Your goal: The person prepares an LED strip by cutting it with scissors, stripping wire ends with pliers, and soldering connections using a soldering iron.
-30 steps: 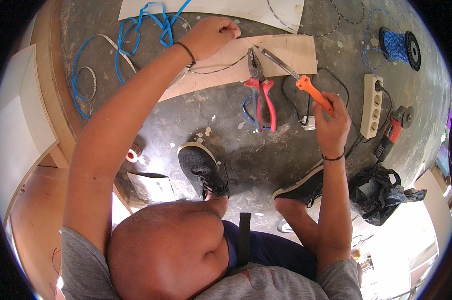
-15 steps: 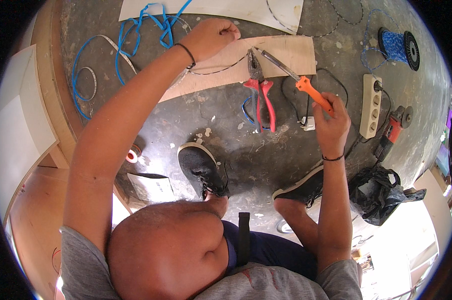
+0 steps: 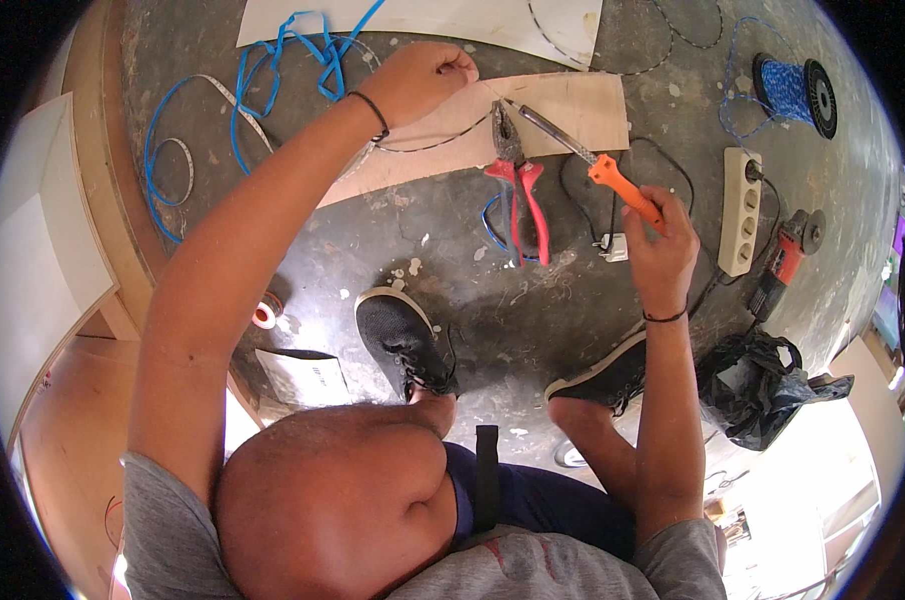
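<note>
Right of centre in the frame, the right hand (image 3: 665, 240) curls closed round the orange-handled soldering iron (image 3: 605, 172), its tip pointing up-left, near the left hand (image 3: 431, 82) at upper centre, which pinches a thin strand (image 3: 492, 90); pliers (image 3: 507, 145) lie just below that tip.

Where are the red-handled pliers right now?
In the head view, the pliers lie upper centre, jaws over the wooden board, just left of the soldering iron in the right hand.
</note>
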A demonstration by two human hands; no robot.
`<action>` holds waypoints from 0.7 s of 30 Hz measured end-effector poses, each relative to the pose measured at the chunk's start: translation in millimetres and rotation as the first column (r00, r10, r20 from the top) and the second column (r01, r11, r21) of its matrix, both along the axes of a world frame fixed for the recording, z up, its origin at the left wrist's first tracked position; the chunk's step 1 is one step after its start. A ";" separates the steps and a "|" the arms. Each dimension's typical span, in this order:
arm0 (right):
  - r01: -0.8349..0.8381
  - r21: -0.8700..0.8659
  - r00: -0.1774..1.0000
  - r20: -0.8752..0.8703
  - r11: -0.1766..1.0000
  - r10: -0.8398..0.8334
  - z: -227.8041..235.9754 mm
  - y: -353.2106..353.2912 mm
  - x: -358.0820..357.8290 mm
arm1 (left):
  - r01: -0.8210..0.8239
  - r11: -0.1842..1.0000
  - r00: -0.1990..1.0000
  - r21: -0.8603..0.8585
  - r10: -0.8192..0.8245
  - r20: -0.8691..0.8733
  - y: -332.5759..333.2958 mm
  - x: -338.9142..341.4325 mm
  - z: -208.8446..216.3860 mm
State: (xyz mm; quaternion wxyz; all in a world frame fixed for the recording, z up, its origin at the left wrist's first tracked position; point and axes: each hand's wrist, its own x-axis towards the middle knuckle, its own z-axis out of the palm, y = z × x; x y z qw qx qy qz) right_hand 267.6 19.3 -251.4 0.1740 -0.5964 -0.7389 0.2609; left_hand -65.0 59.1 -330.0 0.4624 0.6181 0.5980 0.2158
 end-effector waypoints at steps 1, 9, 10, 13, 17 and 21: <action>0.001 0.001 1.000 -0.003 1.000 -0.001 0.0 -0.2 -0.5 | -0.005 1.000 1.000 -0.006 0.005 0.011 -0.4 -0.6 -0.6; -0.011 0.009 1.000 -0.018 1.000 0.011 -1.8 -0.4 -1.1 | -0.020 1.000 1.000 -0.006 0.020 0.016 -0.8 -0.7 2.7; -0.015 0.010 1.000 -0.017 1.000 0.015 -1.9 -0.3 -1.5 | -0.016 1.000 1.000 -0.008 0.016 0.005 -0.8 -1.3 3.2; -0.016 0.010 1.000 -0.017 1.000 0.017 -1.4 -0.5 -1.6 | -0.014 0.999 1.000 -0.030 0.014 0.000 -0.3 -0.2 4.0; -0.006 0.003 1.000 -0.013 1.000 0.006 -0.8 -0.6 -2.2 | -0.028 0.998 1.000 -0.054 0.028 0.005 0.1 0.0 4.1; -0.001 0.007 1.000 -0.029 1.000 0.001 -2.0 -0.7 -2.6 | -0.054 0.997 0.998 -0.046 0.055 0.020 0.2 -1.1 3.0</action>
